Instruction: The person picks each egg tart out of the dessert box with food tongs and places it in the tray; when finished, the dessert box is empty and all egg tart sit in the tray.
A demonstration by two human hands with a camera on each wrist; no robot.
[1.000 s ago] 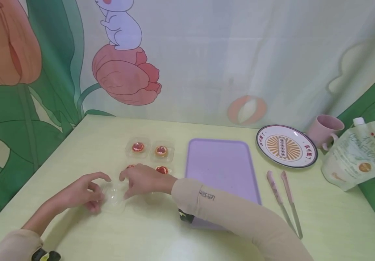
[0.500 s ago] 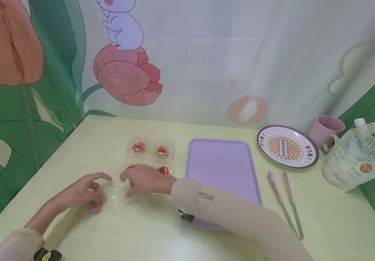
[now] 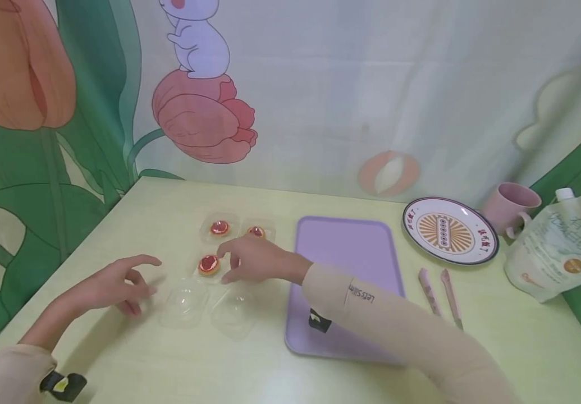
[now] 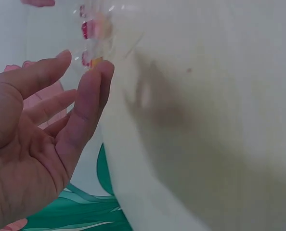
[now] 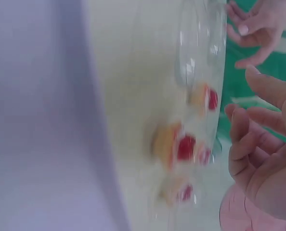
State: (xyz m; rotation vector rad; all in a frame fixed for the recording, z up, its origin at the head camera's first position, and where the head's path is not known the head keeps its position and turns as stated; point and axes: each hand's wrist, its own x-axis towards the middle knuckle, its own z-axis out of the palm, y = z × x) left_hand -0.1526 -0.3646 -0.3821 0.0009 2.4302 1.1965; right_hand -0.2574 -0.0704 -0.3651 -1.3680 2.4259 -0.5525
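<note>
In the head view my left hand point(image 3: 113, 286) hovers beside a clear plastic shell point(image 3: 184, 303), apart from it, with fingers loosely spread and nothing in them. My right hand point(image 3: 255, 259) hangs over the packs of small red-topped tarts, fingers bent and holding nothing. One tart point(image 3: 209, 265) lies just left of its fingertips. Behind are two more tarts, one point(image 3: 219, 227) in plain sight and the other point(image 3: 256, 230) partly covered by the hand. A second clear shell point(image 3: 234, 311) lies in front of the right hand. The right wrist view shows another tart point(image 5: 174, 147), blurred.
A purple tray point(image 3: 343, 235) lies under the right forearm. To its right are two pink-handled knives point(image 3: 437, 294), partly behind the sleeve, a patterned plate point(image 3: 442, 230), a pink mug point(image 3: 509, 205) and a white spouted pouch point(image 3: 555, 247). A printed curtain point(image 3: 310, 101) hangs behind the table.
My right hand has moved right, away from the near-left shell, uncovering the front-left tart and the second shell. The left hand has drawn back left from the first shell.
</note>
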